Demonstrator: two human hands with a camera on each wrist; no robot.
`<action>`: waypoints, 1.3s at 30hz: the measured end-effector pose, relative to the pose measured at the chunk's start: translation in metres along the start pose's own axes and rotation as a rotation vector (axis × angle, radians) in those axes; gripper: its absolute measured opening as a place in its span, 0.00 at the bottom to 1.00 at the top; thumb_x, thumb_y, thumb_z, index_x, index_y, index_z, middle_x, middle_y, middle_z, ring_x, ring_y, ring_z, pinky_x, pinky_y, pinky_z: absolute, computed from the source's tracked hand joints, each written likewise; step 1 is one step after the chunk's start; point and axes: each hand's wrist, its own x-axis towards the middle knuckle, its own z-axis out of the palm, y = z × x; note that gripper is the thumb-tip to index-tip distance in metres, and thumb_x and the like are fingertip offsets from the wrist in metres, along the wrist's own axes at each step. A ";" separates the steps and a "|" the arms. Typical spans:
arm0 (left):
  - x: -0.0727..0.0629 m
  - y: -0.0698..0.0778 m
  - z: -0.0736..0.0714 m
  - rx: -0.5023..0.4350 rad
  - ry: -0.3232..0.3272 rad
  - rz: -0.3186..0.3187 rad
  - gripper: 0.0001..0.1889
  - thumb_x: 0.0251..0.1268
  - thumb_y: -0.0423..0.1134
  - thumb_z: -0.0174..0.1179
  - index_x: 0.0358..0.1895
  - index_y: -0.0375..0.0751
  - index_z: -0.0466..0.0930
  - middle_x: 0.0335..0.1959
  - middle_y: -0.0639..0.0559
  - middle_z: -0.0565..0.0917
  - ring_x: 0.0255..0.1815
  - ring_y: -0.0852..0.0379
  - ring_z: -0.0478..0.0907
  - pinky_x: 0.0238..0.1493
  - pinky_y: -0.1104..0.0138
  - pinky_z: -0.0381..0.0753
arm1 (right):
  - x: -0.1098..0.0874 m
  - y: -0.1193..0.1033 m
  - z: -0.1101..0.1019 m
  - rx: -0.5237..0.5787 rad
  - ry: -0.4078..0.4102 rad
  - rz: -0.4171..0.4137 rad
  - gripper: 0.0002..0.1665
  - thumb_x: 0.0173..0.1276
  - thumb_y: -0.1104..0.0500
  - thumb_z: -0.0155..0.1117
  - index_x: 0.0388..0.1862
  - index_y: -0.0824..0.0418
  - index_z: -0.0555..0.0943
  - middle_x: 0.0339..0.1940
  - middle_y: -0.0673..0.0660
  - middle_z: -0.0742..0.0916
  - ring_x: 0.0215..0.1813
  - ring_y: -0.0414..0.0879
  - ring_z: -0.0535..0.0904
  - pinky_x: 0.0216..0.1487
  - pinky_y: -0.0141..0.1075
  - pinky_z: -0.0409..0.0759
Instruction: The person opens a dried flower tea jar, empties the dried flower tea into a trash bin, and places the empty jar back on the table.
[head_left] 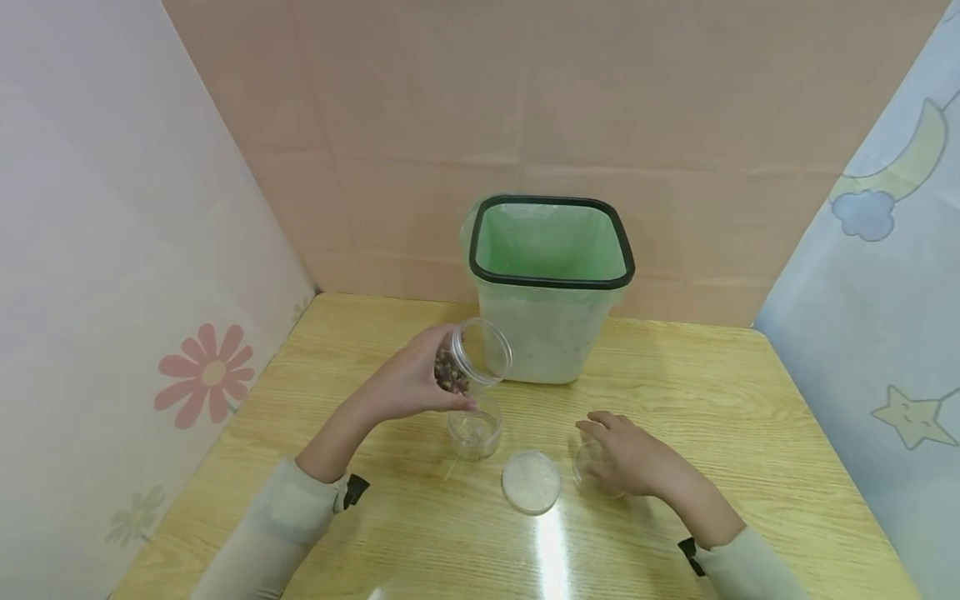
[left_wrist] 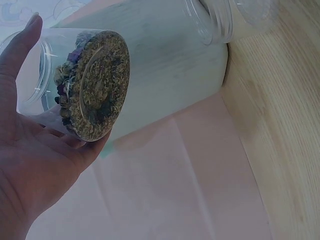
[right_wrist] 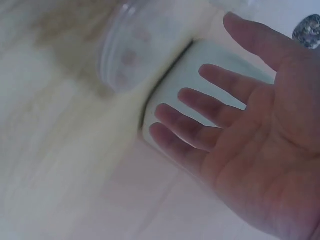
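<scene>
My left hand [head_left: 408, 379] grips a clear screw-neck jar [head_left: 482, 348], fingers and thumb around its side. The jar is tipped, its open mouth facing right, above a second clear jar [head_left: 476, 438] that stands on the table. Dried flowers and herbs [left_wrist: 107, 82] lie packed against the held jar's base in the left wrist view. My right hand [head_left: 630, 454] hovers with relaxed, spread fingers over a clear round container [head_left: 583, 468], partly hiding it. No object shows in its palm in the right wrist view. A round, pale translucent lid [head_left: 531, 482] lies between the hands.
A light green bin [head_left: 536, 333] with a black rim stands behind the jars, close to the back wall covering. A thin pale stick [head_left: 452, 468] lies beside the standing jar. Patterned sheets border the wooden table [head_left: 420, 533] on the left and right.
</scene>
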 end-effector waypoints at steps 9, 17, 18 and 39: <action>0.001 0.000 -0.003 -0.006 0.010 0.010 0.44 0.41 0.48 0.84 0.64 0.44 0.71 0.53 0.48 0.81 0.52 0.57 0.77 0.55 0.59 0.80 | -0.004 0.003 -0.017 -0.034 0.110 -0.053 0.30 0.71 0.54 0.68 0.67 0.68 0.75 0.67 0.70 0.76 0.66 0.68 0.74 0.61 0.60 0.76; 0.001 0.001 -0.008 -0.033 0.003 -0.012 0.45 0.42 0.46 0.84 0.66 0.45 0.70 0.50 0.55 0.80 0.47 0.57 0.80 0.49 0.63 0.83 | -0.005 0.002 -0.027 -0.068 0.189 -0.050 0.28 0.70 0.56 0.69 0.65 0.66 0.77 0.65 0.68 0.79 0.65 0.66 0.76 0.60 0.58 0.78; 0.001 0.002 -0.008 -0.038 0.002 -0.014 0.45 0.42 0.46 0.84 0.66 0.45 0.70 0.49 0.55 0.80 0.46 0.57 0.81 0.48 0.64 0.83 | -0.005 0.002 -0.028 -0.070 0.197 -0.050 0.28 0.70 0.56 0.69 0.65 0.66 0.77 0.64 0.68 0.79 0.65 0.66 0.76 0.60 0.58 0.78; 0.001 0.004 -0.020 -0.039 0.012 0.006 0.47 0.43 0.48 0.83 0.68 0.43 0.67 0.52 0.51 0.79 0.46 0.57 0.81 0.45 0.65 0.85 | -0.012 -0.008 -0.053 -0.098 0.380 -0.116 0.26 0.68 0.60 0.70 0.63 0.66 0.78 0.63 0.67 0.80 0.63 0.65 0.77 0.59 0.58 0.78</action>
